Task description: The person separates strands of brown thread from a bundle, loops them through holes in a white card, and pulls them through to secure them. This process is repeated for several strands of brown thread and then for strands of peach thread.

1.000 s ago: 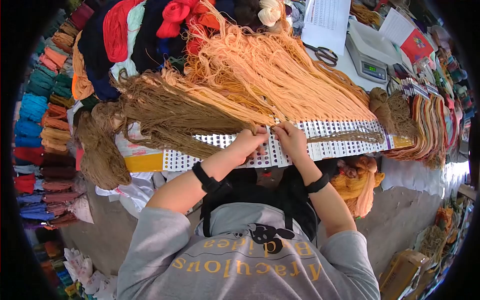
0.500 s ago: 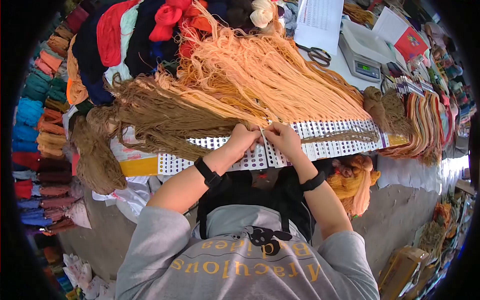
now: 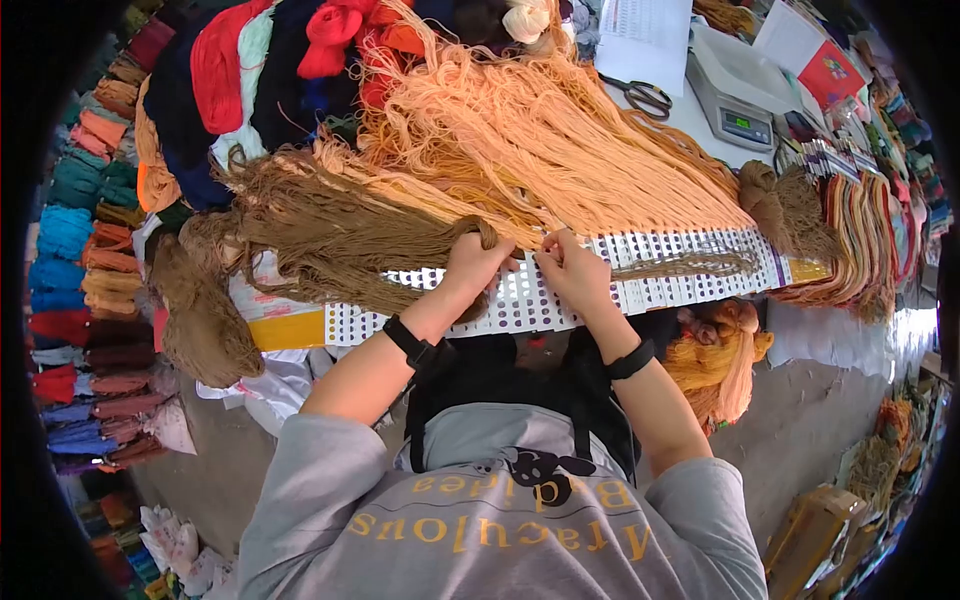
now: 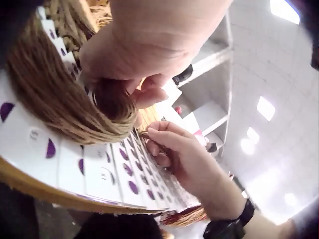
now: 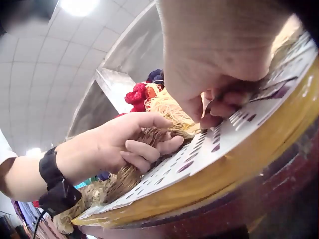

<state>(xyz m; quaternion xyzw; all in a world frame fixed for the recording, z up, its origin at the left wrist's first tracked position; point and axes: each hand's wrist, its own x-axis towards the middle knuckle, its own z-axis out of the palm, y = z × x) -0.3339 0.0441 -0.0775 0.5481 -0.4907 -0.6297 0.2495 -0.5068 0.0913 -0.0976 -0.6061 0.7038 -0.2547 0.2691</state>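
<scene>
My left hand [image 3: 475,265] grips the end of a thick brown yarn hank [image 3: 340,225], whose strands spread away to the left. In the left wrist view the brown yarn [image 4: 55,89] bends into a loop under that hand's fingers. A short gap to the right, my right hand [image 3: 578,275] pinches thin brown strands [image 4: 143,133] between thumb and fingertips, close over the white punched cards [image 3: 510,305]. Dark purple dots run in rows along these cards. Peach yarn [image 3: 560,150] fans out from their far edge, and a thin brown bunch [image 3: 690,268] lies across them at right.
Brown hanks [image 3: 200,310] hang at the table's left end, with more brown yarn [image 3: 785,215] at right. Beyond are black scissors [image 3: 640,95], a digital scale [image 3: 740,100], printed sheets [image 3: 645,40] and red skeins [image 3: 330,38]. A yellow edge [image 3: 290,330] borders the cards.
My left hand has drawn a little left, away from the right hand, and a yarn loop now stands up beside its fingers. The right hand stays pinched over the cards.
</scene>
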